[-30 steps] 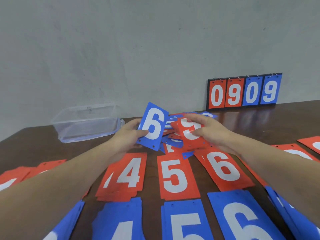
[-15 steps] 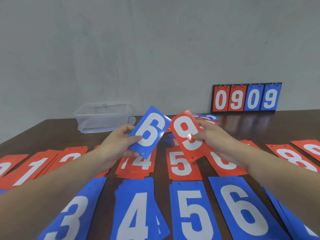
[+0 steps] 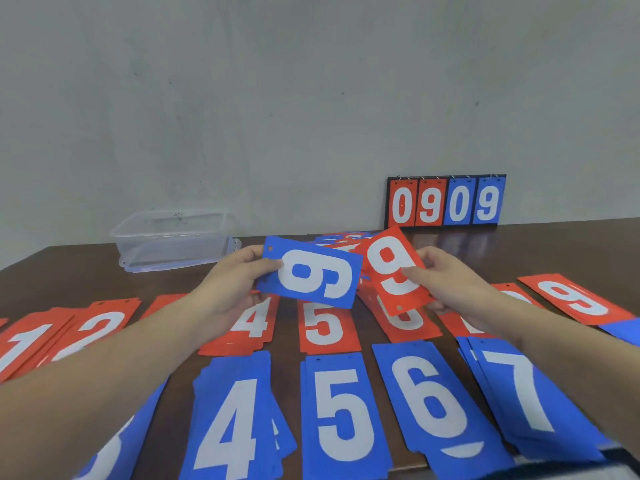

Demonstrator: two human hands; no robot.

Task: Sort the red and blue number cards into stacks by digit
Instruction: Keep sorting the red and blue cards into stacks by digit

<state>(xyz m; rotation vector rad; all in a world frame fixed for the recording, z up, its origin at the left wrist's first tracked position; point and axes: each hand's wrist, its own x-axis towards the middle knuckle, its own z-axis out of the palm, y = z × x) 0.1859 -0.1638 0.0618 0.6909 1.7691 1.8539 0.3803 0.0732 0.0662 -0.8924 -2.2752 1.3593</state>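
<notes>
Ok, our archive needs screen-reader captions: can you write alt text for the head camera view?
A person's left hand holds a blue card turned sideways, and the right hand a red card, above a dark table laid with red and blue number stacks. A clear plastic box and a 0909 scoreboard stand behind.

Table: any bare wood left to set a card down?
Bare table on the far right, between the scoreboard and the red 9 stack; also a strip in front of the clear box, behind the red 2 stack. Near rows, from the blue 4 stack to the blue 7 stack, are crowded.
</notes>
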